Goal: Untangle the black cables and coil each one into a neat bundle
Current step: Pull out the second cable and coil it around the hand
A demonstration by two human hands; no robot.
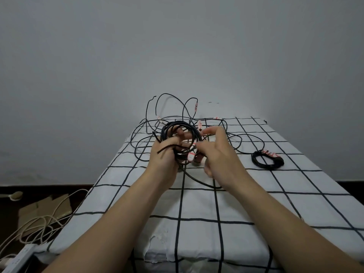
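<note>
one black coil [171,126] loops round left hand [163,156], loose cables [146,115] tangled.

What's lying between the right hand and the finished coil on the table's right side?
Head view: one loose black cable loop on the checked cloth, between right hand and coiled bundle; nothing else.

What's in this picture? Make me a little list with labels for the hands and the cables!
Left hand: holds a half-wound coil of black cable
Right hand: at the coil's taped end; grip unclear
Finished bundle: on the checked cloth, to the right
Tangle: loose black cables at the far edge
</note>
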